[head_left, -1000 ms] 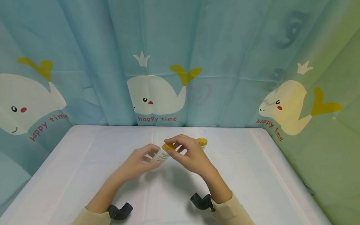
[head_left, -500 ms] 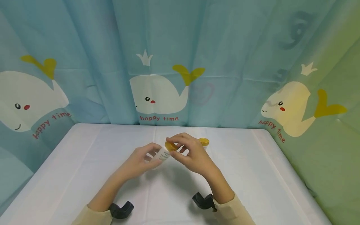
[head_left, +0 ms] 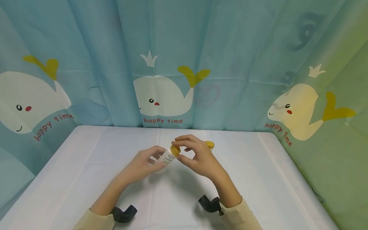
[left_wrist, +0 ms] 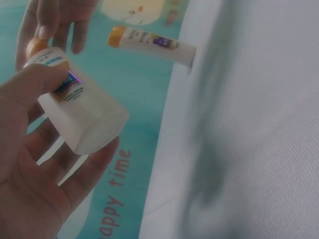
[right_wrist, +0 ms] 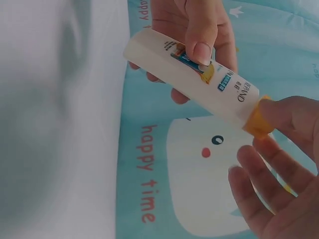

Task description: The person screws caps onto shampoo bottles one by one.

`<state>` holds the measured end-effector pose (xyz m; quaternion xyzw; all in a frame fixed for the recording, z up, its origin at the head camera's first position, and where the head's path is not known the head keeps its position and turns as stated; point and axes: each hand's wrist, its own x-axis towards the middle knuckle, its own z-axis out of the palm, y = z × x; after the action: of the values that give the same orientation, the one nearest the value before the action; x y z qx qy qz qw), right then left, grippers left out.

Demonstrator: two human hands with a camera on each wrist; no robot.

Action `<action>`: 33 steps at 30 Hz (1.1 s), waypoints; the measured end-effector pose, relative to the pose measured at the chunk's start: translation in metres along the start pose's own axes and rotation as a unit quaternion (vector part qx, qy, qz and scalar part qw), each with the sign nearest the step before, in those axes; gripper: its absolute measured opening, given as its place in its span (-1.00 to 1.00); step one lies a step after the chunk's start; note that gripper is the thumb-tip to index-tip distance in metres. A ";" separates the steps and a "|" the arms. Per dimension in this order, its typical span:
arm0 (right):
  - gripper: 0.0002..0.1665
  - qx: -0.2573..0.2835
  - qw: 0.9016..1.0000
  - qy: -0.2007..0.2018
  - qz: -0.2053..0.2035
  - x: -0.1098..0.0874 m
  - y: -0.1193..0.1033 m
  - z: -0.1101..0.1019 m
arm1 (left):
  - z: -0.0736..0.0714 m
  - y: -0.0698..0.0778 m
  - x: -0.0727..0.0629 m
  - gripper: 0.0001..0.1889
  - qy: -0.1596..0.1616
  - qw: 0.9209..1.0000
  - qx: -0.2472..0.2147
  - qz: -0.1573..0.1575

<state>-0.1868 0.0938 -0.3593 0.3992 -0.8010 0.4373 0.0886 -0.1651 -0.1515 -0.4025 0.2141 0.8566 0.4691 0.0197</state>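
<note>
My left hand (head_left: 142, 164) grips a white bottle (left_wrist: 84, 112) around its body, thumb over the printed label. The bottle is tilted above the table, its yellow-orange cap (head_left: 175, 150) up and to the right. In the right wrist view my right hand (right_wrist: 284, 164) pinches that cap (right_wrist: 259, 118) between thumb and index finger, while its other fingers are spread. The cap sits on the bottle's neck end. Behind my right hand in the head view, a second bottle's yellow cap (head_left: 210, 144) shows; the left wrist view reveals this similar white bottle (left_wrist: 147, 44) standing on the table.
A white cloth covers the table (head_left: 244, 179). Behind it hangs a blue-green curtain (head_left: 230, 64) printed with whales. A black wrist-worn device (head_left: 124, 214) juts from the left sleeve, another black device (head_left: 209, 203) from the right one.
My right hand has shifted slightly right and turned at the cap, exposing more of the cap and covering more of the second bottle. The left hand keeps its grip. The head view has shifted slightly.
</note>
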 end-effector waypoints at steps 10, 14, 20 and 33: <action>-0.67 0.004 0.999 0.021 -0.029 -0.001 0.005 0.005 | 0.002 -0.001 0.001 -0.66 -0.003 1.000 -0.002 0.012; -0.67 0.003 0.999 0.022 -0.030 -0.002 0.005 0.006 | 0.002 0.000 0.000 -0.65 -0.004 1.000 0.000 0.009; -0.63 0.004 0.999 0.018 -0.028 -0.001 0.004 0.005 | 0.000 0.001 0.000 -0.65 0.000 1.000 0.004 -0.001; -0.58 0.015 1.000 0.013 -0.018 0.000 0.001 0.004 | -0.001 0.000 0.000 -0.64 0.004 1.000 0.004 -0.008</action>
<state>-0.1871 0.0913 -0.3624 0.4093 -0.7859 0.4524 0.1011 -0.1656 -0.1524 -0.4018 0.2055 0.8602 0.4663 0.0187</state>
